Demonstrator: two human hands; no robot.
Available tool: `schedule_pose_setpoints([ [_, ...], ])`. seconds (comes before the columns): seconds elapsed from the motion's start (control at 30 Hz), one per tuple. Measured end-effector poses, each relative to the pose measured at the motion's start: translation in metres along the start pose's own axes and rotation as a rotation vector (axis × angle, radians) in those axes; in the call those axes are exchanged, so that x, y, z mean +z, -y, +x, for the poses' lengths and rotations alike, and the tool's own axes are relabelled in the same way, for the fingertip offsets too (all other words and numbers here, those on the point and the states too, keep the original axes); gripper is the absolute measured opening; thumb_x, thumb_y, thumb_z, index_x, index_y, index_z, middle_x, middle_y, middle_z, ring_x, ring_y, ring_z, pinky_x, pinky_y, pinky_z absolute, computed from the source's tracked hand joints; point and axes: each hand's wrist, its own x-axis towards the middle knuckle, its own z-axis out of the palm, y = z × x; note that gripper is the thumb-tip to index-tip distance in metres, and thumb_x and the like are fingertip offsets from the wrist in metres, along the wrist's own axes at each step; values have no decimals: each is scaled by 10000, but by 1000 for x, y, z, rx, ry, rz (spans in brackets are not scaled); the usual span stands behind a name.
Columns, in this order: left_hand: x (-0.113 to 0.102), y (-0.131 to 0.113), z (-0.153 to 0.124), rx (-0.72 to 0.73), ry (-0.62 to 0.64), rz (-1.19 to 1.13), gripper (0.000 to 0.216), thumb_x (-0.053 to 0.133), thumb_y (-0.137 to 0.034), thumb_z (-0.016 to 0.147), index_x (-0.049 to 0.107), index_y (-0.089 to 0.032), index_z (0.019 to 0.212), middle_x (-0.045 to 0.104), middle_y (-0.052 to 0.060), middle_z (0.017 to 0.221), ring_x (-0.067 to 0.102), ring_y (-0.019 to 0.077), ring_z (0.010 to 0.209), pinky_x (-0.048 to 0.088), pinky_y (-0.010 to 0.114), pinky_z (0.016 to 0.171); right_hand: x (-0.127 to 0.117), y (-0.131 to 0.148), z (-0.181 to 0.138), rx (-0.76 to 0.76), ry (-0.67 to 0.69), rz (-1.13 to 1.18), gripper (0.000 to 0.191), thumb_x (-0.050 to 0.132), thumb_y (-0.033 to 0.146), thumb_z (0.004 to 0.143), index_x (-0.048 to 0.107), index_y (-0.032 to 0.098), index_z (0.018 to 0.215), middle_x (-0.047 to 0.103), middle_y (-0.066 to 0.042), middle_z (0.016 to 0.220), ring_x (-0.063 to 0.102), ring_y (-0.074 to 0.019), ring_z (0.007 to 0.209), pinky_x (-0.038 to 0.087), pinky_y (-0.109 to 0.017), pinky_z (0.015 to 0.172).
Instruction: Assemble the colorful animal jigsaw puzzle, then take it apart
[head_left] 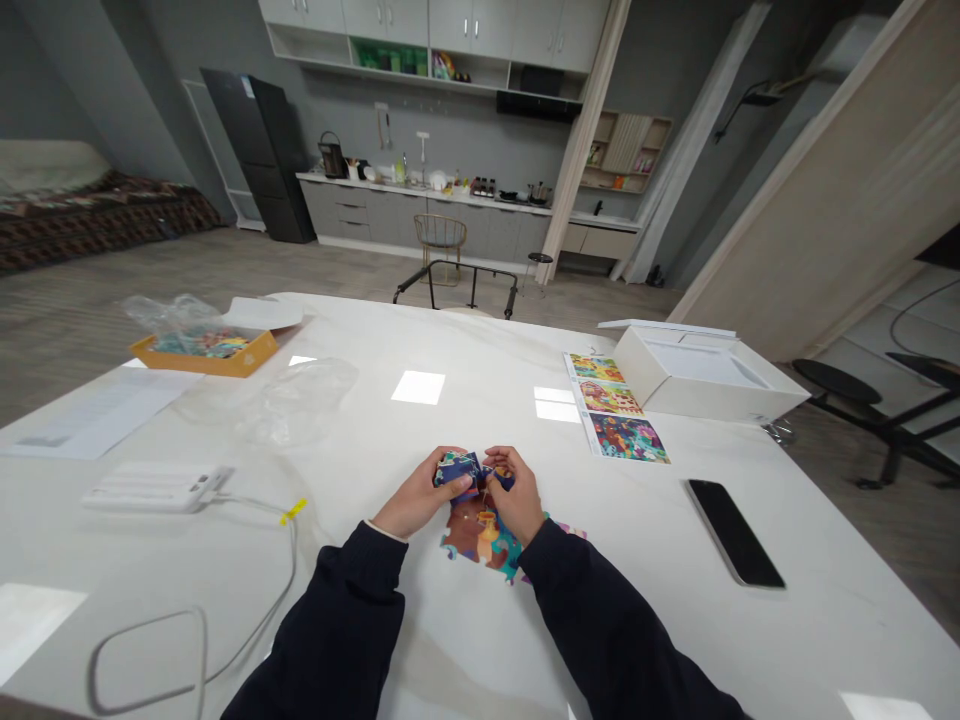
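Observation:
My left hand [416,500] and my right hand [517,495] meet at the middle of the white table [420,620]. Both are closed on a small cluster of dark blue jigsaw pieces [461,468], held just above the tabletop. Below the hands lies a partly joined colourful puzzle section [480,535], flat on the table and partly hidden by my right wrist. Both arms are in dark sleeves.
An orange box of loose puzzle pieces [206,350] and clear plastic bags [296,400] lie at the left. A picture sheet [619,410] and white box [705,375] lie at the right, a black phone [733,532] nearer. A white power bank [154,487] with cable and paper [97,410] sit far left.

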Motion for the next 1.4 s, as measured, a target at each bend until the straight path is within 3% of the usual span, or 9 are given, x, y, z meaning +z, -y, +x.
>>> schedule_pose_setpoints([
  [0.2,2,-4,0,30,34,-37,434,901,-226,698,711,-199,1088,714,56,1003,657,213,923,525,283,842,0,2,-3,-131,115,-412,250,538,108,737,652,213,933,667,-49,937,602,-247,934,471,-410,896],
  [0.33,-6,-2,3,67,-50,-46,459,899,-252,709,716,-198,1126,724,75,1073,669,227,983,532,302,899,1,5,-5,-165,148,-594,100,676,238,800,639,214,889,643,-49,947,566,-258,951,430,-411,880],
  [0.47,-13,1,4,61,-104,-189,517,870,-327,772,673,-179,1226,710,108,1164,675,234,1046,539,327,924,1,4,-7,-205,194,-586,196,811,314,758,674,229,870,662,-51,1054,553,-267,1043,399,-427,945],
  [0.63,-10,3,6,69,-144,-291,524,875,-347,780,667,-157,1223,705,125,1194,669,226,1070,531,300,905,1,1,-4,-230,134,-466,94,739,202,805,649,229,808,702,-39,1044,571,-262,1081,379,-438,990],
  [0.8,-9,-2,5,91,-187,-469,490,888,-343,770,674,-178,1179,725,94,1124,680,205,1006,538,353,930,-2,5,-2,-147,52,-368,72,597,227,886,641,227,829,664,-29,904,592,-237,944,417,-394,914],
  [0.93,-8,-6,1,-14,-124,-522,415,863,-382,798,701,-156,1106,725,104,1048,677,200,915,570,376,861,-7,9,0,-59,-40,-254,171,553,318,924,600,228,787,607,-8,796,568,-219,808,440,-348,795],
  [1.27,15,3,1,-59,-36,-438,425,880,-349,783,670,-168,1105,717,93,1101,685,175,941,544,269,816,-9,25,0,-102,90,-236,268,415,332,1022,610,226,872,620,-32,867,574,-220,854,463,-352,813],
  [1.4,8,-3,1,-41,-131,-431,458,870,-395,785,646,-199,1132,712,109,1178,690,200,948,559,298,753,-9,30,-4,-132,168,-405,163,584,314,943,650,219,1058,664,-61,1018,598,-240,974,477,-388,899],
])
